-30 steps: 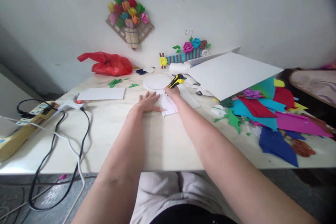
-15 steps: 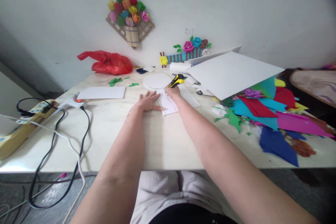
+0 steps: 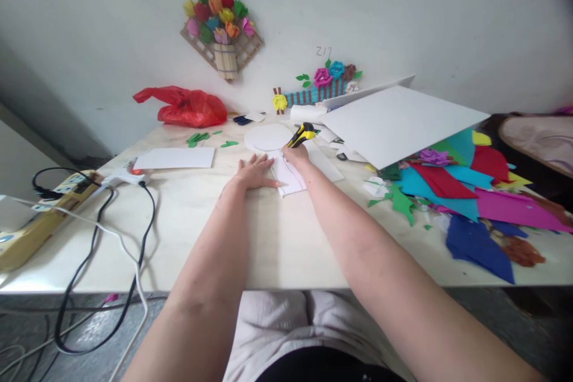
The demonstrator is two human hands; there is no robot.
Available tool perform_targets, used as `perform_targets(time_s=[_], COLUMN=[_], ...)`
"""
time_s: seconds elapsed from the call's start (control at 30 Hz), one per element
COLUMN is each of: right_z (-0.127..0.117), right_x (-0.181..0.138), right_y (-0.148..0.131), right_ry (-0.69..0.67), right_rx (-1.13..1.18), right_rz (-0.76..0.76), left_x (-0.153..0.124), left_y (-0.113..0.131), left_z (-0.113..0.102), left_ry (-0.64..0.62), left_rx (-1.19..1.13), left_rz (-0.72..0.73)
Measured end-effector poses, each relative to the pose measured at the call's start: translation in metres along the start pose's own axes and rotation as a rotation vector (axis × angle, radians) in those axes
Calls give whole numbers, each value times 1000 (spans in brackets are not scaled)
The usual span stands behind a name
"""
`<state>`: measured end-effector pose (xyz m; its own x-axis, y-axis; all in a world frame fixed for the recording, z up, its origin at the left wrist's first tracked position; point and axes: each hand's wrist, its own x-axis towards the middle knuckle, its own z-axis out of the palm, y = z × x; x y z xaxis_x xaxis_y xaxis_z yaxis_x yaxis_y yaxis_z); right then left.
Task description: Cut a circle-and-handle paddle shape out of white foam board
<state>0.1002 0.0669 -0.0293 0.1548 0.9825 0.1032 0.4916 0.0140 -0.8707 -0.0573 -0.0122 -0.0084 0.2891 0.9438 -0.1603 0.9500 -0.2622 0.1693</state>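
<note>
A white board piece (image 3: 292,184) with curved dark lines drawn on it lies on the table in front of me. My left hand (image 3: 256,173) rests flat on its left side, fingers spread. Over its upper part, my right hand (image 3: 296,156) is closed around a yellow and black utility knife (image 3: 301,135), whose handle tilts up to the right. The blade end is hidden by my fingers. Just beyond my hands lies a white round disc (image 3: 267,136). Another flat white piece (image 3: 323,162) extends from under my right hand.
A large white board (image 3: 403,122) leans over coloured paper scraps (image 3: 447,182) at the right. On the left are a white rectangle (image 3: 174,158), a glue gun (image 3: 125,176), a power strip (image 3: 49,215) and looping cables. A red plastic bag (image 3: 192,108) sits by the wall.
Both hands and the knife keep nearly the same place on the board piece. The whole view has shifted very slightly.
</note>
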Motion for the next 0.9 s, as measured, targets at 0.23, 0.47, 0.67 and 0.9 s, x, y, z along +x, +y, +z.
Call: perform_targets(time_s=[0.23, 0.47, 0.67, 0.9], right_z=[2, 6, 4, 0], right_x=[-2, -1, -4, -8], right_y=[4, 8, 7, 3], right_ry=[13, 15, 20, 19], right_rx=[31, 77, 80, 60], right_rz=[9, 11, 12, 7], left_x=[-2, 0, 0, 0], left_y=[3, 0, -1, 0], left_z=[-2, 1, 1, 1], left_ry=[-4, 4, 9, 10], left_rx=[10, -13, -9, -6], left_rz=[-12, -7, -1, -6])
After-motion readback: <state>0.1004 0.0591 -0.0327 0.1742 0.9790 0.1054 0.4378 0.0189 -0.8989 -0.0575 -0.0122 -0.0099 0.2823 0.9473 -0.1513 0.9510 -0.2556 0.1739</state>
